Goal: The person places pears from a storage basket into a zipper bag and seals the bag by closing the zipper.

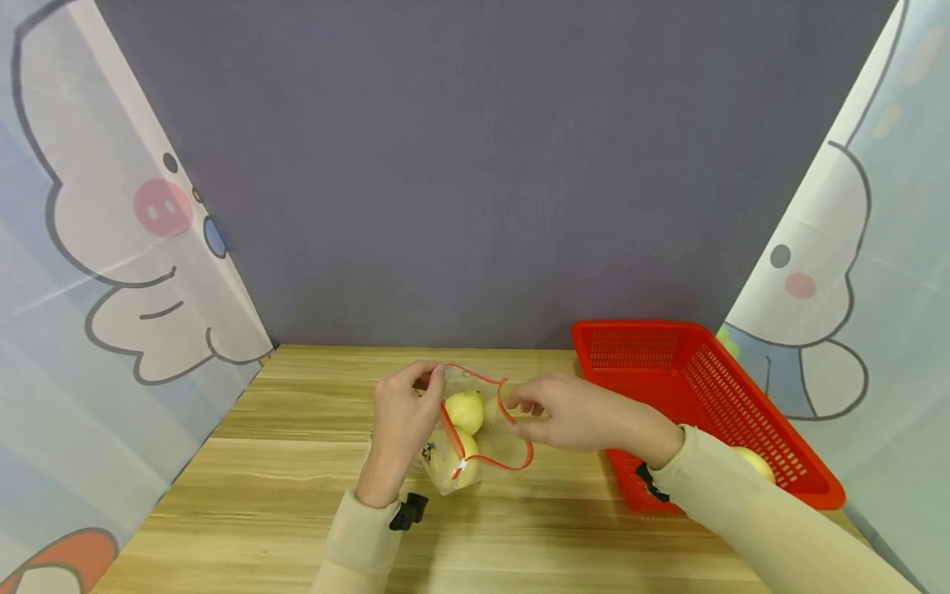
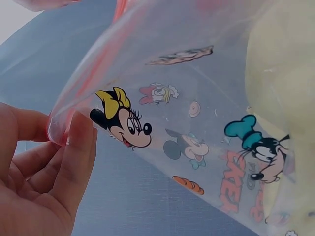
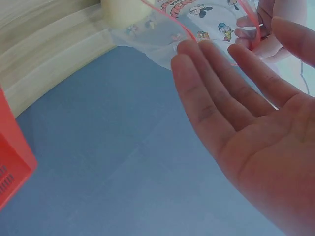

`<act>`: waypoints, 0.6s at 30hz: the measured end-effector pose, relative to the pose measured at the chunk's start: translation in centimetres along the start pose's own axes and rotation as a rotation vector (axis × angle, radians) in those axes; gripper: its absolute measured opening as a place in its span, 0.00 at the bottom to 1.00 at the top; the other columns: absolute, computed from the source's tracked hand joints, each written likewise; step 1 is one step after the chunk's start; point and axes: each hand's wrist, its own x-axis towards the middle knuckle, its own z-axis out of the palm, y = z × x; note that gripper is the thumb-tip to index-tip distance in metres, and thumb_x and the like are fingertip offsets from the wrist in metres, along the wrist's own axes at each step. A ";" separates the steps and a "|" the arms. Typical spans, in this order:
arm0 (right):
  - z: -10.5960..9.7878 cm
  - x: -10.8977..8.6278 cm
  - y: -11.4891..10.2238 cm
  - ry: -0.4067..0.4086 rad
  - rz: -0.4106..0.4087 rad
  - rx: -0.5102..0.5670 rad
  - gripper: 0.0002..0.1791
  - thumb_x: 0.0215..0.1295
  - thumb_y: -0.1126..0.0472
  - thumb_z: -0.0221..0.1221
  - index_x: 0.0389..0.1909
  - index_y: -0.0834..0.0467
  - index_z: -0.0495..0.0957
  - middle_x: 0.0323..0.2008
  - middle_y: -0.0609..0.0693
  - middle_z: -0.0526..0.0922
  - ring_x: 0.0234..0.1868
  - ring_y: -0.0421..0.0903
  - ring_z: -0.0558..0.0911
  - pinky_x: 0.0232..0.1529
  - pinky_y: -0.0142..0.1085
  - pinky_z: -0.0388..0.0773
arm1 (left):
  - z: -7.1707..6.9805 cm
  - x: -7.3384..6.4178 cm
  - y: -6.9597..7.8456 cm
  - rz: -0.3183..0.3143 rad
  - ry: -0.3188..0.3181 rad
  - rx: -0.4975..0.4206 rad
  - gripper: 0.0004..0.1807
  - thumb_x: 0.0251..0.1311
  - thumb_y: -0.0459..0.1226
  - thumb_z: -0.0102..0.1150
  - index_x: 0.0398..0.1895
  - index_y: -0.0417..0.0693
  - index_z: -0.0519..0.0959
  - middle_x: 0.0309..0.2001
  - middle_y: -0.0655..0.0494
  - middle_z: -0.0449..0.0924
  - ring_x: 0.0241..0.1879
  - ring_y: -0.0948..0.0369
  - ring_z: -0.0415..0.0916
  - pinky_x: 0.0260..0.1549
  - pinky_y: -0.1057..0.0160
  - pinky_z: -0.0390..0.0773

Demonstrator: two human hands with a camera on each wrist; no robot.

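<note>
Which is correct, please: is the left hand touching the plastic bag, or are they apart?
Touching. The left wrist view shows it: the left hand pinches the plastic bag at its reddish edge.

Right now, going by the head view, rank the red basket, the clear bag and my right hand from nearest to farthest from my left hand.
1. Clear bag: touching your left hand, which pinches its rim.
2. Right hand: to the right, by the opposite side of the bag's mouth.
3. Red basket: farthest, at the far right.
</note>
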 end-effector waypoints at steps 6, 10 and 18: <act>0.0 -1.5 0.2 0.014 0.091 -0.080 0.26 0.70 0.46 0.61 0.64 0.54 0.77 0.63 0.48 0.77 0.65 0.52 0.74 0.63 0.51 0.72 | 0.1 0.0 -0.1 0.007 0.001 0.006 0.07 0.67 0.33 0.63 0.37 0.40 0.88 0.27 0.53 0.85 0.28 0.59 0.82 0.25 0.63 0.79; -0.1 -2.7 1.0 0.056 0.128 -0.118 0.29 0.70 0.42 0.61 0.66 0.52 0.76 0.65 0.47 0.76 0.66 0.51 0.74 0.64 0.51 0.72 | 0.1 0.0 0.0 0.012 0.006 0.003 0.07 0.67 0.32 0.63 0.36 0.38 0.88 0.27 0.52 0.86 0.27 0.58 0.83 0.25 0.62 0.80; -1.0 -5.0 2.9 0.132 0.178 -0.168 0.34 0.68 0.35 0.60 0.67 0.52 0.74 0.61 0.48 0.76 0.56 0.48 0.79 0.56 0.51 0.76 | 0.2 0.0 0.1 0.022 0.007 0.005 0.07 0.66 0.32 0.63 0.35 0.37 0.88 0.27 0.51 0.86 0.27 0.58 0.83 0.26 0.60 0.82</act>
